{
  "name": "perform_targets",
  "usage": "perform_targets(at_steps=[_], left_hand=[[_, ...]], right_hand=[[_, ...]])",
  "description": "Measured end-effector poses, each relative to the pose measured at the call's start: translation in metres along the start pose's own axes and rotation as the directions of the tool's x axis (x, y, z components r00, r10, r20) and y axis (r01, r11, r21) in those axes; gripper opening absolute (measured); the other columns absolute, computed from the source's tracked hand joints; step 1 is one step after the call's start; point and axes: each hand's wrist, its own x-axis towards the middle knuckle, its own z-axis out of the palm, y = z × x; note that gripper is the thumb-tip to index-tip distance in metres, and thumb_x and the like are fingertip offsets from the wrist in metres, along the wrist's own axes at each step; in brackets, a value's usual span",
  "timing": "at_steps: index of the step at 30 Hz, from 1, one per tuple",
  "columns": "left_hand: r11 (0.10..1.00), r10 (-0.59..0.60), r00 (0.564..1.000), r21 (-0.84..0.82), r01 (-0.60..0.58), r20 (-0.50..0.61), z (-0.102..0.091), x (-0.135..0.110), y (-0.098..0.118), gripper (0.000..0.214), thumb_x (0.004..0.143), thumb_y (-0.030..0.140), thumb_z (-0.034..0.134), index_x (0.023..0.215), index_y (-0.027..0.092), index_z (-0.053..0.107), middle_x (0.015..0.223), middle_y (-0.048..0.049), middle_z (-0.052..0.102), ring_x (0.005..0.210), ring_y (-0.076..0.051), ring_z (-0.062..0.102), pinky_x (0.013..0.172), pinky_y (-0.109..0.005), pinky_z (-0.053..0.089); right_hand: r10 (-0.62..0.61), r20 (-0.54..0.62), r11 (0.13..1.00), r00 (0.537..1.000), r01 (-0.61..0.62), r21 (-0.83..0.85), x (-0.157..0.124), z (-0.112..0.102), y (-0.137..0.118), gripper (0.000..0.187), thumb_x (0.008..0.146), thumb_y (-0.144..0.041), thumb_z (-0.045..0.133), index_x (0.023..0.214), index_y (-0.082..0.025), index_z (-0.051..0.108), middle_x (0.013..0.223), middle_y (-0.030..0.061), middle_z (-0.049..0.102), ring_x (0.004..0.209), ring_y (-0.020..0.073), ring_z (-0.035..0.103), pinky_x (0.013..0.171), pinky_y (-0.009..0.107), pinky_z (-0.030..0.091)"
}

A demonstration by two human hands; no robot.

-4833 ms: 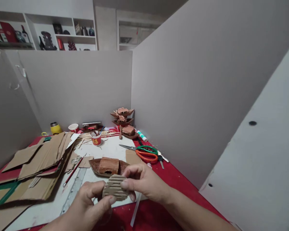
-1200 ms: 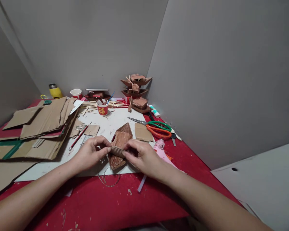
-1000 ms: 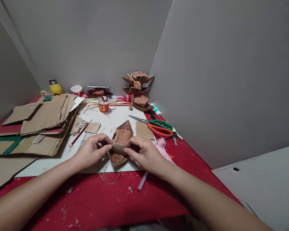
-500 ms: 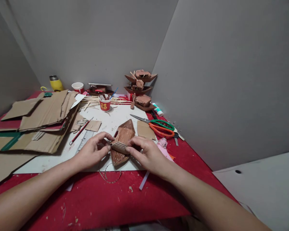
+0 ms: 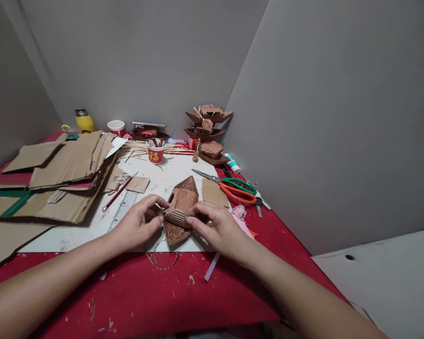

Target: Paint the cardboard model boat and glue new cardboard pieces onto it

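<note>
A small brown model boat (image 5: 181, 234) lies on the white board in front of me, its bow pointing away. Across the near end of its cabin roof is a strip of ribbed corrugated cardboard (image 5: 177, 218), paler than the painted boat. My left hand (image 5: 144, 219) pinches the strip's left end between thumb and fingers. On the other side my right hand (image 5: 214, 223) has its thumb on the strip's right end, with the fingers curled against the roof. The fingertips partly hide both ends of the strip.
Scissors (image 5: 226, 181) and a cardboard square (image 5: 215, 191) lie to the right. Left are a pencil (image 5: 116, 194), a ruler (image 5: 122, 209) and stacked cardboard (image 5: 67, 165). A paint cup (image 5: 156, 153) with a brush stands behind, near finished boats (image 5: 212, 149) and wooden sticks (image 5: 178, 149).
Both hands keep their grip on the cardboard strip, which appears slightly more tilted. The whole view has shifted a little; otherwise the boat and the tools stay where they were.
</note>
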Motion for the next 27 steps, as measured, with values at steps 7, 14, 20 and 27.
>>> perform_targets(at_steps=[7,14,20,27], left_hand=[[1.0,0.012,1.0,-0.018,-0.013,-0.017,0.003,-0.002,-0.006,0.021,0.08,0.014,0.053,0.099,0.019,0.058,0.095,-0.0023,0.064,0.089,-0.017,0.062,0.081,-0.03,0.049],[0.999,0.034,0.999,0.008,-0.034,-0.029,0.003,-0.003,-0.006,0.026,0.076,0.01,0.051,0.1,0.018,0.059,0.096,-0.0038,0.065,0.089,-0.018,0.061,0.083,-0.033,0.049],[0.999,0.014,0.999,-0.042,-0.016,-0.032,0.003,-0.004,-0.004,0.021,0.081,0.018,0.055,0.102,0.018,0.057,0.099,-0.0049,0.064,0.088,-0.018,0.062,0.08,-0.032,0.051],[0.987,-0.036,0.997,-0.16,0.024,-0.068,-0.002,-0.005,0.007,0.026,0.083,0.033,0.062,0.104,0.017,0.061,0.094,-0.0041,0.066,0.083,-0.017,0.063,0.074,-0.029,0.051]], right_hand=[[-0.02,-0.037,1.0,0.999,0.021,0.005,-0.001,0.005,0.002,0.014,0.087,-0.018,0.054,0.074,-0.02,0.054,0.07,0.0004,0.058,0.066,0.0163,0.055,0.061,0.026,0.04],[-0.028,-0.044,1.0,0.999,0.028,0.004,-0.002,0.009,0.003,0.013,0.087,-0.02,0.053,0.074,-0.02,0.054,0.069,0.0007,0.056,0.066,0.0168,0.052,0.062,0.028,0.038],[-0.004,-0.06,0.998,0.998,0.008,0.07,-0.002,0.003,0.001,0.014,0.085,-0.02,0.056,0.07,-0.02,0.056,0.067,-0.0005,0.058,0.064,0.0154,0.053,0.062,0.027,0.04],[0.134,-0.092,0.947,0.987,-0.1,0.306,-0.003,-0.007,0.0,0.014,0.084,-0.031,0.061,0.079,-0.018,0.062,0.069,0.0006,0.062,0.06,0.0137,0.055,0.053,0.024,0.043]])
